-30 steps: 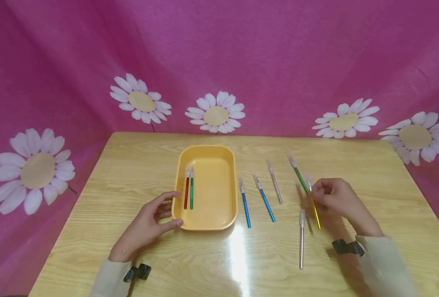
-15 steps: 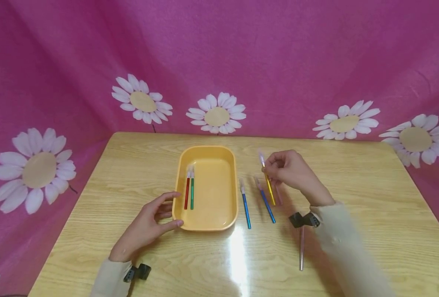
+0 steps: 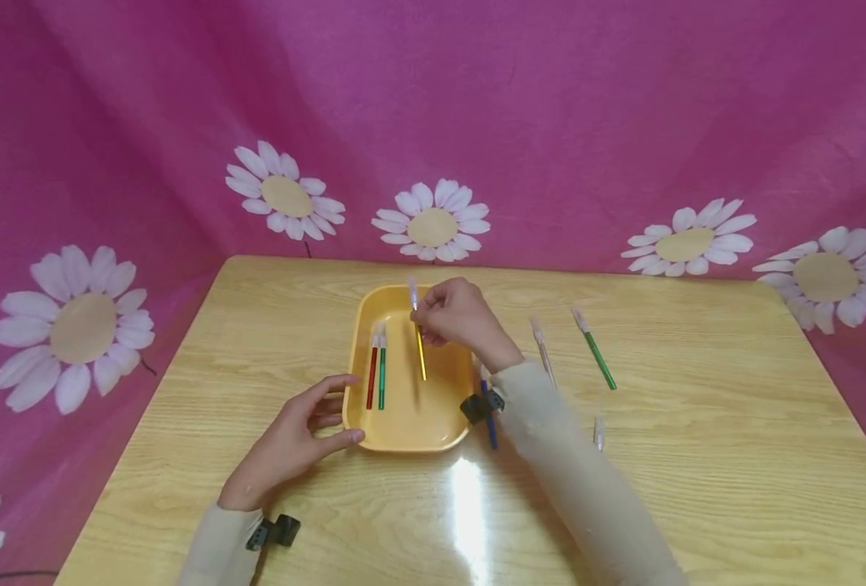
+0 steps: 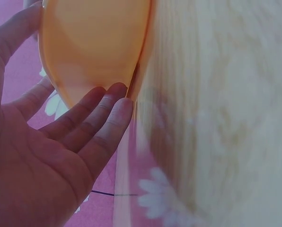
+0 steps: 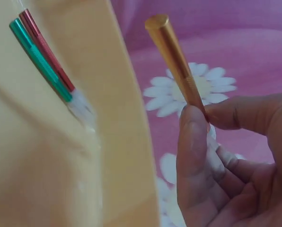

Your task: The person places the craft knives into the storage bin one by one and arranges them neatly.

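Right hand (image 3: 457, 316): grip is a pinch on the yellow pen (image 3: 419, 340), thumb and forefinger closed on its upper part near the pale cap. The pen hangs above the inside of the yellow tray (image 3: 448, 420), cap end away from the person, coloured barrel slanting toward the person. Head view does not settle whether its lower end touches the tray floor. Right wrist view confirms the pinch: the gold barrel sticks out past the fingertips (image 5: 194, 124).

Left hand (image 3: 295, 439): grip released, fingers straight, spread along the tray's near left corner. Left wrist view shows the fingertips (image 4: 113, 97) touching the tray's outer wall, thumb at the rim.

In the tray, left part: red pen (image 3: 371, 376) and green pen (image 3: 382, 377), parallel, touching or nearly so, caps at the far end.

On the bench (image 3: 697, 423), right of the tray: a blue pen (image 3: 488, 423), largely hidden by the right sleeve (image 3: 572, 480); a pink pen (image 3: 542, 351) just beyond the forearm; a second green pen (image 3: 594, 351) further right, angled; only the cap end of another pen (image 3: 598, 432) shows beside the sleeve.

Backdrop: pink cloth (image 3: 550, 122) printed with white daisies.
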Tool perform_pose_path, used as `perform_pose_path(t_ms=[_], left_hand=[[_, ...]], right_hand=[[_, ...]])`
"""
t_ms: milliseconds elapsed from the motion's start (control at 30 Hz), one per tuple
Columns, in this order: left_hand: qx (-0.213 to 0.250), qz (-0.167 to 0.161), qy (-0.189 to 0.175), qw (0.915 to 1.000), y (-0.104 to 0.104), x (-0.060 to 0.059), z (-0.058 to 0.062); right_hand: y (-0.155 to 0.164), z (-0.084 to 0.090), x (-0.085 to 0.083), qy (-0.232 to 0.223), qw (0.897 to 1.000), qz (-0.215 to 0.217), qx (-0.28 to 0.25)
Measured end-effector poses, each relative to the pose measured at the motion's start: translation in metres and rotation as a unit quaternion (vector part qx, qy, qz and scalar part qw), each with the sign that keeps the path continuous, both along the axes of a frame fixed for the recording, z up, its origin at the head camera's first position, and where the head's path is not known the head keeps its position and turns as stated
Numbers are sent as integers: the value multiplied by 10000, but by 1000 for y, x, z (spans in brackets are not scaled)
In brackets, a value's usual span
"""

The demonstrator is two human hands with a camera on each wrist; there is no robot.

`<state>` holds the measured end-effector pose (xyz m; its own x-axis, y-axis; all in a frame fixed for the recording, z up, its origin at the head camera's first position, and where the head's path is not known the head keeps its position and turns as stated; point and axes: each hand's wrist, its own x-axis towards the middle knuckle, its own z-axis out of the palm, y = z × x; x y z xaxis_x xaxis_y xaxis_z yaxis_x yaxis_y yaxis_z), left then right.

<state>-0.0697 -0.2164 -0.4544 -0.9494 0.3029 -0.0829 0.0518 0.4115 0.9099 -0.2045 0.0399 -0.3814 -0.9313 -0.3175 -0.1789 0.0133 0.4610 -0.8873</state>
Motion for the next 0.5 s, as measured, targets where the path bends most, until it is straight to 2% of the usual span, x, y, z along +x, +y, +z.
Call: perform_pose_path(t_ms=[133,233,367,500], left_hand=[[31,-5,46,10000,0,1,0],[-36,44,22,10000,0,1,0],[-8,39,-7,10000,1,0,-1],[139,13,-13,9999,0,1,-2]], right_hand=[[-23,-11,-9,-41,9998,-91,175],[-35,-22,-13,69,9982,-77,590],[-45,-35,-11,431,9912,-50,1251],[-53,-44,-7,394,9875,36,1527]])
